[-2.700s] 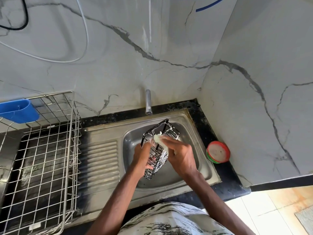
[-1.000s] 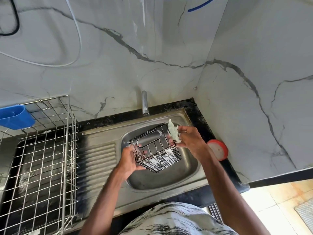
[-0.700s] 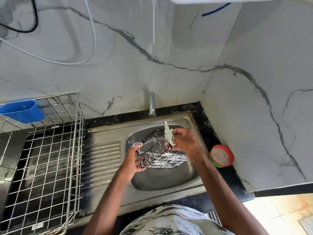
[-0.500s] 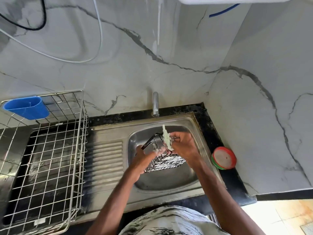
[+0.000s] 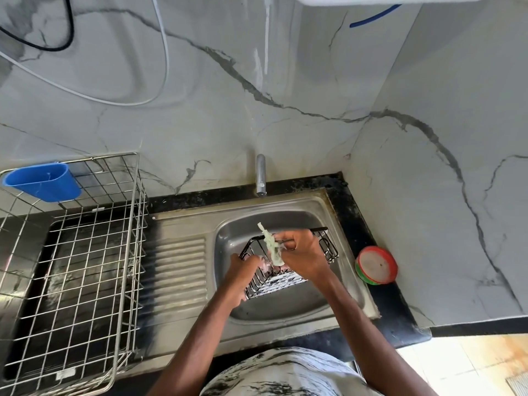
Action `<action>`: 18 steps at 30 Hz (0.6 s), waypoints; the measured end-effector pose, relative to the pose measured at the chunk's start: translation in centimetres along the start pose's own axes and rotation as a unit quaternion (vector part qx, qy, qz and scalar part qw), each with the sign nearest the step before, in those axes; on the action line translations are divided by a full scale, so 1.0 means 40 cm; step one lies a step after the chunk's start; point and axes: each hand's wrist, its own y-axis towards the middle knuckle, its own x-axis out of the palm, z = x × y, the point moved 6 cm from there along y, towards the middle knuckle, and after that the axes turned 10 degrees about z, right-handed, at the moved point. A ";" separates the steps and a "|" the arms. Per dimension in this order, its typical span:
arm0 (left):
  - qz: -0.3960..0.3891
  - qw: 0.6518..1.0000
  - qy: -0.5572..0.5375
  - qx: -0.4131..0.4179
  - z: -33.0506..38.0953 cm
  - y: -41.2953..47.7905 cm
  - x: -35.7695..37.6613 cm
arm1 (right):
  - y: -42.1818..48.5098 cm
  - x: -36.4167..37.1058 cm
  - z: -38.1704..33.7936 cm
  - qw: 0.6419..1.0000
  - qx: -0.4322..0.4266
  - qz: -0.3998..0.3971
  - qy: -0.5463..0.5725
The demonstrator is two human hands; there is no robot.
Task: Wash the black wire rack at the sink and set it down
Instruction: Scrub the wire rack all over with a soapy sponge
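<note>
The left hand (image 5: 243, 274) is gripping the black wire rack (image 5: 328, 248) over the steel sink (image 5: 285, 202), fingertips hidden. The right hand (image 5: 303, 258), hiding its middle, is pinching a pale-green scrubber (image 5: 271, 245).

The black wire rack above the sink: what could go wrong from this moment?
1. The left hand grips the rack at one end only, above the sink; it looks soapy, so it may slip and fall.
2. The cloth in the right hand may catch on the wires.
3. The rack's far end is near the red tub and might knock it.
</note>
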 end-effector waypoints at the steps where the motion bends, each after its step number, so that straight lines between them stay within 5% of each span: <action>1: 0.006 1.000 0.000 0.014 -0.001 0.005 -0.001 | 0.006 -0.014 -0.004 1.000 -0.017 0.012 -0.022; 7: 0.035 0.998 0.020 0.053 -0.020 0.039 -0.009 | 0.071 -0.078 0.004 0.946 -0.157 0.176 -0.224; 11: 0.062 0.994 0.050 0.076 -0.015 0.054 -0.011 | 0.041 -0.002 -0.003 0.920 -0.215 0.176 -0.276; 18: 0.068 0.995 0.042 0.066 -0.004 0.055 -0.023 | -0.037 0.071 -0.078 0.907 -0.365 0.092 -0.188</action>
